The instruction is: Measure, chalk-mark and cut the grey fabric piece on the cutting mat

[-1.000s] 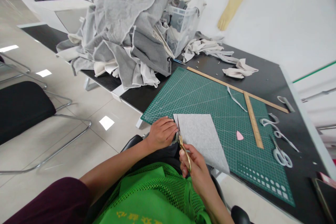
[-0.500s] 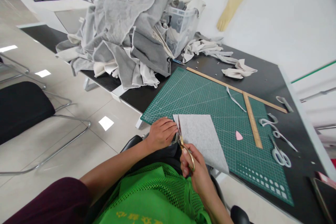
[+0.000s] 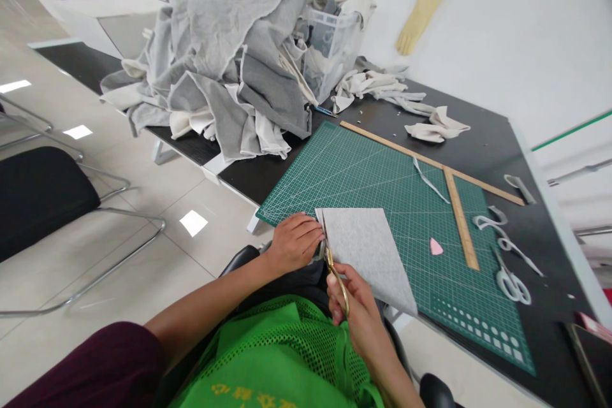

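A light grey piece of fabric lies over the near edge of the green cutting mat, its lower corner hanging past the table. My right hand is wrapped round the handles of gold-handled scissors. Their blades lie along the left side of the fabric, at a cut that leaves a narrow strip there. Just left of the blades, my left hand grips that edge, fingers together; its thumb is hidden.
Heaped grey cloth sits at the back left beside a clear plastic bin. Wooden rulers, a pink chalk piece, white-handled scissors and fabric scraps lie rightward. A phone-like dark object rests at the right edge.
The scissors' handles have come closer together and the blades have closed on the fabric. My left hand has stayed in place at the edge.
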{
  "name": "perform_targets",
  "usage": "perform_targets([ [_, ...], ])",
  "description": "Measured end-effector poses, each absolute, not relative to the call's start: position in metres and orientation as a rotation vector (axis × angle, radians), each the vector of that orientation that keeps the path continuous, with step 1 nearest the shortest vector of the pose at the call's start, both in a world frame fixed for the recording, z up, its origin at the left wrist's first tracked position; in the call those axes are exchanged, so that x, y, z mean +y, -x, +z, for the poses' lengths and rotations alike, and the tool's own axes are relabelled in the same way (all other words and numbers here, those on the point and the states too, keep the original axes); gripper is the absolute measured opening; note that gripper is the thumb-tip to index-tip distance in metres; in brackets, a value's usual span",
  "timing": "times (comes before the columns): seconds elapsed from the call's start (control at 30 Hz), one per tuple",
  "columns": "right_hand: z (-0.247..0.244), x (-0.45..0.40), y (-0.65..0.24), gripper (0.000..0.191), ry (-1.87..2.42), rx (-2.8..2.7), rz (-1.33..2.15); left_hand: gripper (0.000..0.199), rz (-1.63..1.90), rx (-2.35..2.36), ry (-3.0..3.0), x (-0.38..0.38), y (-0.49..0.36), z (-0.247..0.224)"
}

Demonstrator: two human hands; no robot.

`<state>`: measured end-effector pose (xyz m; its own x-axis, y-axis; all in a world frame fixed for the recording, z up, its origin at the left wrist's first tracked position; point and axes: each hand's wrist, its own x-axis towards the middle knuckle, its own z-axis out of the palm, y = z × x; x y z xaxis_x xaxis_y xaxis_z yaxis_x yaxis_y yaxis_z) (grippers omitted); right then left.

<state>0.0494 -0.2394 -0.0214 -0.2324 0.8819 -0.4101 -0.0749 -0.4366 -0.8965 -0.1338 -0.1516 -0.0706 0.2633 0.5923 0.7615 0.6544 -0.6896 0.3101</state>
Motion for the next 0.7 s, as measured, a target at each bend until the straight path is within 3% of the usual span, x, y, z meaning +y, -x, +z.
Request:
perform_targets([
  [0.7, -0.0181, -0.2435, -0.0496, 0.035, 1.315, -0.957, 1.759, 0.014, -1.406, -1.224, 2.47, -0.152, 0.1338, -0.0706],
])
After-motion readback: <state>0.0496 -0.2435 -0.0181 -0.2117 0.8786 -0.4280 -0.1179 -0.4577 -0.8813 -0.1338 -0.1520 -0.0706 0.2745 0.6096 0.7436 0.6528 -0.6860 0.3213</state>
